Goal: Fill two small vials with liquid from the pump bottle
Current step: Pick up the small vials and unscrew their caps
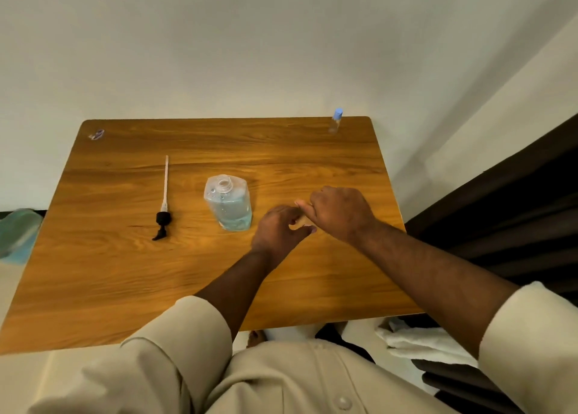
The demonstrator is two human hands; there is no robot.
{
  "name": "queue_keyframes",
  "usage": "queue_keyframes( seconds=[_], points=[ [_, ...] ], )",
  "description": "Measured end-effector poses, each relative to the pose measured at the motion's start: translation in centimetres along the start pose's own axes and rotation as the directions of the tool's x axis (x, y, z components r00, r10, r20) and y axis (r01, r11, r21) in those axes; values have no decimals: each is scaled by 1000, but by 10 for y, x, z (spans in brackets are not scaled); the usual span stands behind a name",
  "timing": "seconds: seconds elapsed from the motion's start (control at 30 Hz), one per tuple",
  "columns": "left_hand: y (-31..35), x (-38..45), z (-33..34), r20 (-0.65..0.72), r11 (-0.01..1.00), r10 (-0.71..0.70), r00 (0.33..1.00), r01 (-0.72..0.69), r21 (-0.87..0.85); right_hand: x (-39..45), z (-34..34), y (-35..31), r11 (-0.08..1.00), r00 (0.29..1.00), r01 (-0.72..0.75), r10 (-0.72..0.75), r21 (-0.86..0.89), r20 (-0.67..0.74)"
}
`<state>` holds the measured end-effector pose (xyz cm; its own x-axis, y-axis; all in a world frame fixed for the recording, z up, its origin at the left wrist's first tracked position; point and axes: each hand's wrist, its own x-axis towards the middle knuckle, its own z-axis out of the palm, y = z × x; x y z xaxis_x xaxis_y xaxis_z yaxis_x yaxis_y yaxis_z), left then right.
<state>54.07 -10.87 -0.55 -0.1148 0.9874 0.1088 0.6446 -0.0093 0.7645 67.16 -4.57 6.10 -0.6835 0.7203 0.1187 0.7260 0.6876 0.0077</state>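
The clear pump bottle [230, 207] stands mid-table with its neck open and pale blue liquid in its lower part. Its black pump head with the long white dip tube [164, 201] lies flat to the bottle's left. One small clear vial with a blue cap [336, 121] stands upright at the far right corner. My left hand [280, 229] and my right hand [341, 213] meet just right of the bottle, low over the table, fingers curled toward each other. Whatever is between the fingers is hidden. No second vial shows.
The wooden table [125, 288] has a small clear wrapper-like item [96, 134] at its far left corner. A white wall is behind, a dark curtain [516, 213] on the right, and a teal cloth [17, 235] beyond the left edge.
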Motion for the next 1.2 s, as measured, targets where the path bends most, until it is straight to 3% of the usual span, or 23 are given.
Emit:
queue_keyframes(
  seconds=[0.17,0.3,0.4,0.57,0.67,0.77,0.87,1.0,1.2],
  points=[
    [5,-1,0,63,999,22,998,-19,-50,-1,-7,16,949,945,312,-314,-36,-91],
    [11,0,2,187,990,36,982,-9,-144,0,-11,27,862,862,506,-506,7,28],
    [11,5,-2,239,987,64,969,-25,-161,2,-13,36,881,869,465,-473,90,145],
    [5,17,-10,163,996,-18,986,31,-81,-1,-10,42,878,903,382,-421,289,84],
    [5,21,-9,146,999,-13,989,19,-41,0,-10,44,884,950,203,-283,421,135],
    [5,22,-6,154,1000,5,988,-3,-16,9,-11,40,937,972,76,-147,342,185],
    [4,25,-4,181,1000,-16,983,12,22,17,-17,36,941,930,226,-286,253,231],
    [1,31,-3,251,999,-21,968,12,37,24,-22,41,863,811,485,-505,144,295],
    [-9,46,-1,362,999,-46,931,44,14,30,-21,55,776,742,628,-622,68,249]
  ],
)
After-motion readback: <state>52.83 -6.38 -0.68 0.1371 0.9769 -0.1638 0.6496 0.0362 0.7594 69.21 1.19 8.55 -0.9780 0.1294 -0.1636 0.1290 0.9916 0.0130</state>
